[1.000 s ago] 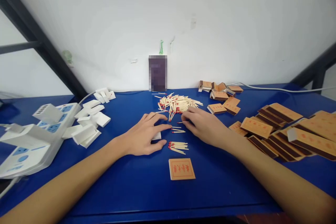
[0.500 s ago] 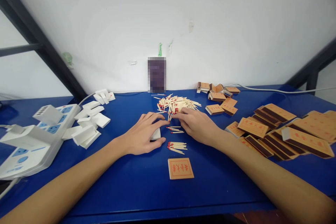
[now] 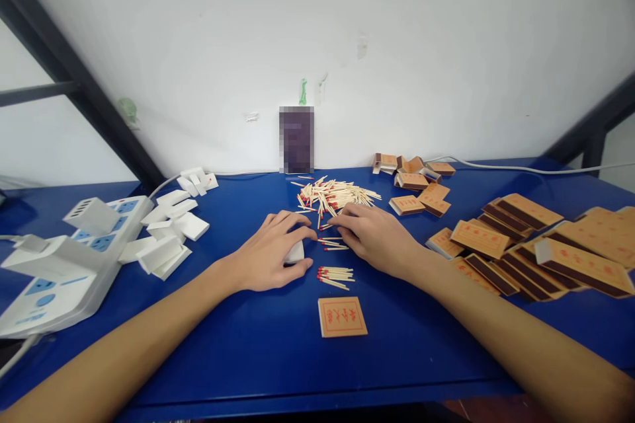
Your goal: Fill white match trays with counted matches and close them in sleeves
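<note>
My left hand (image 3: 275,252) rests on the table with its fingers spread over a small white matchbox tray (image 3: 296,253), which shows between thumb and forefinger. Across from it, the bent fingers of my right hand (image 3: 370,231) are closed at the stem of a match (image 3: 327,227), just in front of a loose heap of matches (image 3: 342,195). Between the hands lies a short row of matches (image 3: 335,244), red heads to the left. Nearer to me is a second group of matches (image 3: 336,275), and below that a flat orange matchbox cover (image 3: 342,317).
White trays (image 3: 171,231) lie scattered at the left beside a power strip (image 3: 94,258) with plugged-in chargers. Orange matchboxes (image 3: 411,182) stand at the back right, and a larger pile of matchbox covers (image 3: 526,244) covers the right side. A wall rises behind the blue table (image 3: 258,350).
My right fingertips have drawn slightly back toward me and to the right, and a match now lies crosswise at them. My left hand has stayed in place.
</note>
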A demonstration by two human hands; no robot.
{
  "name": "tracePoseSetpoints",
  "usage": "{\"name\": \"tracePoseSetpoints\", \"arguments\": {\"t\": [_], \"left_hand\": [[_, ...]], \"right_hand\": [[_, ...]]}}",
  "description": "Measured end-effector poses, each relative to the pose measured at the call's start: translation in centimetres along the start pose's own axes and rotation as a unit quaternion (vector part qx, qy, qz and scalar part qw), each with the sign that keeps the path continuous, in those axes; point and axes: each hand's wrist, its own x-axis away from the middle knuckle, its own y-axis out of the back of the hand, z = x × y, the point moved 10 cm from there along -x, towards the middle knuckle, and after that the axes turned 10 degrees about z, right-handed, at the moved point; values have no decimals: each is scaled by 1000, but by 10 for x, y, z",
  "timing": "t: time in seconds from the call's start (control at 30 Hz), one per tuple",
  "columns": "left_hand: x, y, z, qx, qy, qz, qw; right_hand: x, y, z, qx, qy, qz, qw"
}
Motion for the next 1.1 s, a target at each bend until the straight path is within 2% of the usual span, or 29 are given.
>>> {"name": "tracePoseSetpoints", "arguments": {"t": [0.4, 0.73, 1.1], "left_hand": [[0, -2, -5, 7, -16, 27, 999], [1, -1, -3, 4, -7, 18, 1000], [1, 1, -4, -3, -12, 16, 1000]], "right_hand": [[4, 3, 7, -40, 35, -17, 998], [12, 9, 10, -113, 50, -33, 992], [11, 4, 14, -131, 53, 3, 990]]}}
